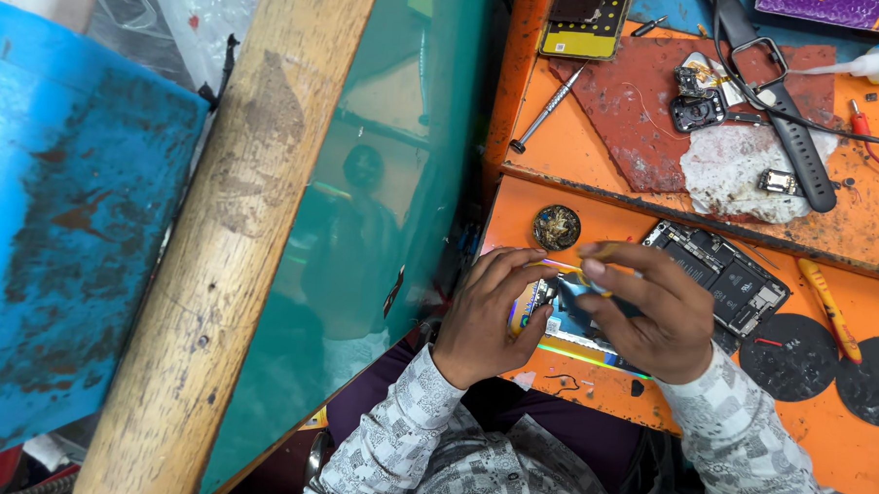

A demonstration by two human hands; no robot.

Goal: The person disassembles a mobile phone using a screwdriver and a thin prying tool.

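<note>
Both hands, left hand (484, 317) and right hand (651, 313), grip the opened phone (573, 325) between them

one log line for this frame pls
left hand: steadies phone part | right hand: pinches yellow tool above it | opened phone beside, on orange bench

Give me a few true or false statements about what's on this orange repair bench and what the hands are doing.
1. Both hands, left hand and right hand, meet over a small part. True.
2. An opened phone lies beside the right hand. True.
3. The screwdriver is held in the left hand. False: it lies untouched on the upper shelf.
4. The watch strap lies on the lower level. False: it rests on the upper shelf.
</note>
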